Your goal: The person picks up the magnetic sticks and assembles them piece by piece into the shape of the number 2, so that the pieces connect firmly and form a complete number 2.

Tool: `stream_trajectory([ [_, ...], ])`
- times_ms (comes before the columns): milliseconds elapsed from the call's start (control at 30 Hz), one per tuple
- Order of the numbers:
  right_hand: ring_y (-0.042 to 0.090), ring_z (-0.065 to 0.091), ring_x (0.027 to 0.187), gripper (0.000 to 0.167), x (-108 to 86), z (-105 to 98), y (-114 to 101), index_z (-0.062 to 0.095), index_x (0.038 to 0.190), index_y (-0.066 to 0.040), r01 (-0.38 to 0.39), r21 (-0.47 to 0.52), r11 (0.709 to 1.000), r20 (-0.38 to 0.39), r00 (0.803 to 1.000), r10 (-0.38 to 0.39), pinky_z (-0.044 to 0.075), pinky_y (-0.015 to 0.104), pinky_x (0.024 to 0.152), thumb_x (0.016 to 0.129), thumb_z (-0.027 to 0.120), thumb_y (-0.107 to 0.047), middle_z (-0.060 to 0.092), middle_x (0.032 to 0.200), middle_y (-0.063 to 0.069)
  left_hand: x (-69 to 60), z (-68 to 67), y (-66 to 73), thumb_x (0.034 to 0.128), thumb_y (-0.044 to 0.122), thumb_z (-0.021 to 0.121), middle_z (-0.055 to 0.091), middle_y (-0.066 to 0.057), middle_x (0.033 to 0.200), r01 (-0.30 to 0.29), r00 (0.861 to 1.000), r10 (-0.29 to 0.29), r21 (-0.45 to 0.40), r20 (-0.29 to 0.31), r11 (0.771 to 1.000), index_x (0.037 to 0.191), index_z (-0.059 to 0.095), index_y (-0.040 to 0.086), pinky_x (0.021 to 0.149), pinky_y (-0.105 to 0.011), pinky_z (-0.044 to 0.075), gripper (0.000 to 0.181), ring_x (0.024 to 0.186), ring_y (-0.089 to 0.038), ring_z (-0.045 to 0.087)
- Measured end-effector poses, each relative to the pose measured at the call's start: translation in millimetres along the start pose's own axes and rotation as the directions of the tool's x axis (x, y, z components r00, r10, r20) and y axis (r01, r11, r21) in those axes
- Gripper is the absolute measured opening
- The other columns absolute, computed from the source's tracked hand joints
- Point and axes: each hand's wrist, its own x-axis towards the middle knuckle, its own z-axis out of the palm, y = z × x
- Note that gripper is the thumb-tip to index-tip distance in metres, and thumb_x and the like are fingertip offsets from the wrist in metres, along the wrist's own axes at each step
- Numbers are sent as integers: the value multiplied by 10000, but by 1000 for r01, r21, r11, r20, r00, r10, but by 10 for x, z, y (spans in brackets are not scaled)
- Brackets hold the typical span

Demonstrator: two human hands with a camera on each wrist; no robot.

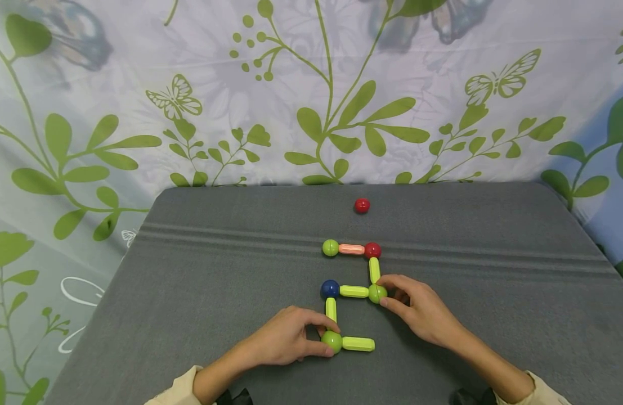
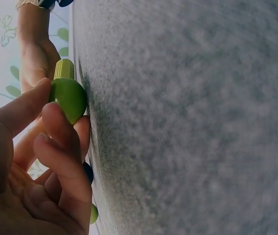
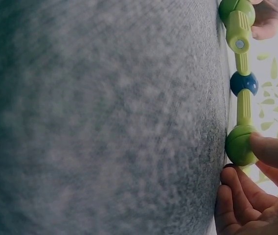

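Note:
A zigzag chain of balls and short rods lies on the grey table. My left hand (image 1: 288, 337) pinches the near green ball (image 1: 332, 341) between thumb and fingers. From that ball a yellow-green rod (image 1: 358, 343) points right, its far end free with a small metal disc in the right wrist view. Another yellow-green rod (image 1: 331, 313) leads away to a blue ball (image 1: 330, 289). A third rod (image 1: 354, 291) joins the blue ball to a second green ball (image 3: 241, 145). My right hand (image 1: 420, 309) holds this ball between thumb and fingers.
Beyond the right hand, a yellow-green rod (image 1: 374, 270) reaches a red ball (image 1: 372, 250). A salmon rod (image 1: 352, 249) links that to a green ball (image 1: 330, 247). A loose red ball (image 1: 362, 206) lies near the far table edge, before a leaf-patterned curtain (image 1: 270, 112).

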Motion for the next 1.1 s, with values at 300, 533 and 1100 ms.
stream_trajectory([
  [300, 52, 575, 775, 286, 6, 17, 4, 655, 1198, -159, 3, 0, 1000, 5, 1000, -3, 491, 269, 660, 919, 717, -139, 650, 1035, -71, -16, -1, -2, 865, 238, 785, 642, 144, 840, 13, 1000, -13, -15, 1, 1000, 1107, 729, 183, 468, -230, 481, 254, 472, -19, 546],
  [533, 44, 566, 766, 286, 9, -13, -32, 660, 1198, -156, 1, -51, 999, 28, 1000, 0, 483, 268, 646, 919, 720, -155, 643, 1024, -85, -35, 7, -13, 861, 245, 792, 615, 128, 893, 6, 1000, -7, 11, 20, 1000, 1150, 708, 165, 519, -200, 468, 312, 515, 8, 514],
  [1100, 308, 627, 957, 361, 890, -395, -20, 587, 1309, -14, -40, -13, 999, -86, 996, 39, 505, 468, 787, 984, 638, -162, 648, 1140, 177, -37, 38, -41, 891, 188, 755, 618, 129, 898, -5, 1000, 5, -9, 10, 1000, 1182, 699, 140, 521, -228, 507, 300, 504, -35, 579],
])
